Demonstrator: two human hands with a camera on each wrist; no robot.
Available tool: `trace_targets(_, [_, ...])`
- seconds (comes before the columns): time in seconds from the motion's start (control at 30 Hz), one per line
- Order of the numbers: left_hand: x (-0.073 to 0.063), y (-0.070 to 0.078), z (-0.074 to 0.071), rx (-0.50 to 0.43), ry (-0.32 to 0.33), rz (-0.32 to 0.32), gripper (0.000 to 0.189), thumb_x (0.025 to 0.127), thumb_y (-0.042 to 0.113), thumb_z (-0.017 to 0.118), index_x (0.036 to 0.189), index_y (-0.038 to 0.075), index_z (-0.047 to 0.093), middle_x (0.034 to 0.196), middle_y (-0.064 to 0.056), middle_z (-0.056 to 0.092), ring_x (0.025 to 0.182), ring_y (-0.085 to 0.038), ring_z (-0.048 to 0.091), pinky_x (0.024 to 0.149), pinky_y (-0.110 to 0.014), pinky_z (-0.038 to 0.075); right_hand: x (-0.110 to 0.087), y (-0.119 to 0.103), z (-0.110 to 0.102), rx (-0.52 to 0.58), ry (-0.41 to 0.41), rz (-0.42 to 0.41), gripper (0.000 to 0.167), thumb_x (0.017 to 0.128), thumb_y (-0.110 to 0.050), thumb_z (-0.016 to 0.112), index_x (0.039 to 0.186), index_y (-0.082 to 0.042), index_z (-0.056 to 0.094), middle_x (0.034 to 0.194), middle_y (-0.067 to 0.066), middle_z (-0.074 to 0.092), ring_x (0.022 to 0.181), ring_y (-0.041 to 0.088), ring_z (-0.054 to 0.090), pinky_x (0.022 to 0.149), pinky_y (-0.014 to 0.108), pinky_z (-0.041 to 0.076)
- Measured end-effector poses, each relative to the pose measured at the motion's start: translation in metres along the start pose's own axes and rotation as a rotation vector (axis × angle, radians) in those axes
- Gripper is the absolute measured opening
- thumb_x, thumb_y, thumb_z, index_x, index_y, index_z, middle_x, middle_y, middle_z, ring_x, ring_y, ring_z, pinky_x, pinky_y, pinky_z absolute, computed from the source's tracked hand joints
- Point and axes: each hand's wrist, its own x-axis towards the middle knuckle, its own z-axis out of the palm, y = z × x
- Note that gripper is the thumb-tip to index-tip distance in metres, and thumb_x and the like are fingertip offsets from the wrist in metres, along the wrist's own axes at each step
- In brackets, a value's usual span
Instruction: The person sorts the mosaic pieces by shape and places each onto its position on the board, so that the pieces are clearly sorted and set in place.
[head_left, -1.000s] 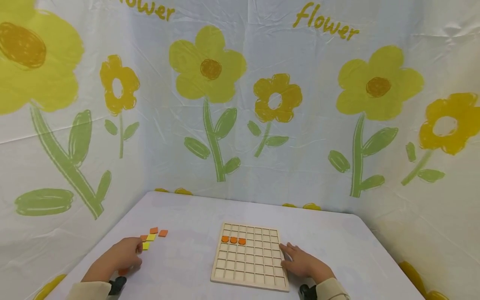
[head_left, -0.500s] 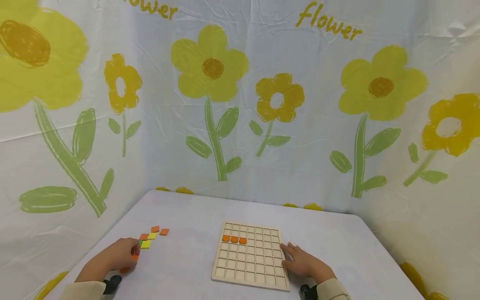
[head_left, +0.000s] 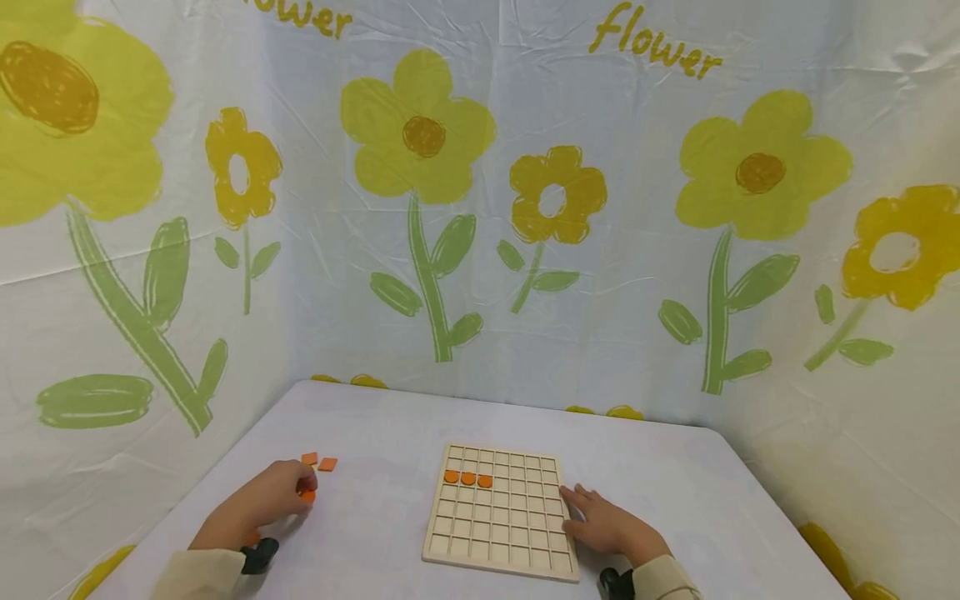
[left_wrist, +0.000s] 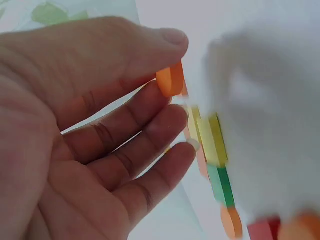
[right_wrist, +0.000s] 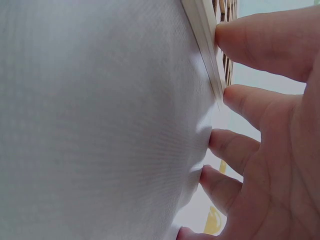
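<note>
Between thumb and index finger my left hand (head_left: 270, 493) pinches an orange disc (left_wrist: 170, 80), lifted off the table; its other fingers spread loosely below in the left wrist view. Behind the fingers lie yellow tiles (left_wrist: 214, 140), a green tile (left_wrist: 221, 186) and an orange round piece (left_wrist: 231, 222), mostly hidden by this hand in the head view. A wooden grid board (head_left: 498, 533) lies mid-table with three orange discs (head_left: 468, 479) side by side in one row. At the board's right edge, my right hand (head_left: 611, 523) rests with thumb and index fingertip touching the frame.
Two orange square tiles (head_left: 327, 464) lie just beyond the left hand. A red piece (left_wrist: 264, 227) and a blurred orange piece (left_wrist: 301, 229) show low in the left wrist view. Flower-printed cloth (head_left: 480, 317) walls the white table (head_left: 390, 467) at the back and sides.
My left hand has picked up an orange disc from the near left and moved forward and right with it, covering the yellow and green tiles. The right hand stays at the board's edge.
</note>
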Motion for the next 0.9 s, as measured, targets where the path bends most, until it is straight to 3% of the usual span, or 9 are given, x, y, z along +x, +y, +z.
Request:
trace_targets(0.17, [0.007, 0.016, 0.006, -0.025, 0.022, 0.044, 0.016, 0.077, 0.001, 0.073, 0.09, 0.007, 0.066, 0.083, 0.0, 0.061, 0.078, -0.015, 0.051, 0.07, -0.031, 0.046, 0.0, 0.0, 0.0, 0.003, -0.003, 0.005, 0.061, 0.092, -0.039, 0.058, 0.146, -0.016, 0.042, 0.153, 0.02, 0.035, 0.142, 0.044, 0.028, 0.109, 0.065, 0.026])
trace_targets(0.33, [0.014, 0.03, 0.011, -0.008, 0.021, 0.073, 0.016, 0.077, 0.002, 0.072, 0.091, 0.009, 0.068, 0.085, 0.002, 0.061, 0.081, -0.015, 0.052, 0.073, -0.037, 0.047, 0.0, 0.001, 0.0, 0.004, -0.005, 0.005, 0.061, 0.092, -0.04, 0.058, 0.147, -0.017, 0.042, 0.153, 0.019, 0.035, 0.142, 0.044, 0.027, 0.108, 0.065, 0.026])
trace_targets(0.5, [0.024, 0.043, 0.017, -0.019, 0.003, 0.075, 0.017, 0.078, 0.001, 0.071, 0.093, 0.009, 0.069, 0.087, 0.002, 0.061, 0.082, -0.015, 0.053, 0.076, -0.036, 0.049, -0.001, 0.001, 0.0, -0.002, -0.001, 0.004, 0.062, 0.092, -0.04, 0.058, 0.147, -0.017, 0.042, 0.153, 0.019, 0.035, 0.142, 0.044, 0.028, 0.109, 0.065, 0.026])
trace_targets(0.7, [0.037, 0.058, 0.026, -0.034, -0.042, 0.025, 0.018, 0.081, 0.003, 0.071, 0.099, 0.008, 0.068, 0.091, 0.0, 0.062, 0.086, -0.018, 0.054, 0.081, -0.039, 0.053, -0.002, -0.001, -0.001, 0.004, -0.004, -0.001, 0.062, 0.092, -0.039, 0.058, 0.147, -0.016, 0.042, 0.153, 0.02, 0.035, 0.142, 0.045, 0.027, 0.108, 0.065, 0.025])
trace_targets(0.9, [0.046, 0.074, 0.036, -0.025, -0.029, 0.032, 0.02, 0.081, 0.004, 0.073, 0.1, 0.009, 0.068, 0.091, 0.0, 0.062, 0.085, -0.018, 0.054, 0.081, -0.039, 0.053, -0.003, -0.002, -0.001, 0.005, -0.003, 0.009, 0.061, 0.092, -0.038, 0.058, 0.147, -0.016, 0.042, 0.153, 0.02, 0.035, 0.142, 0.045, 0.028, 0.109, 0.065, 0.025])
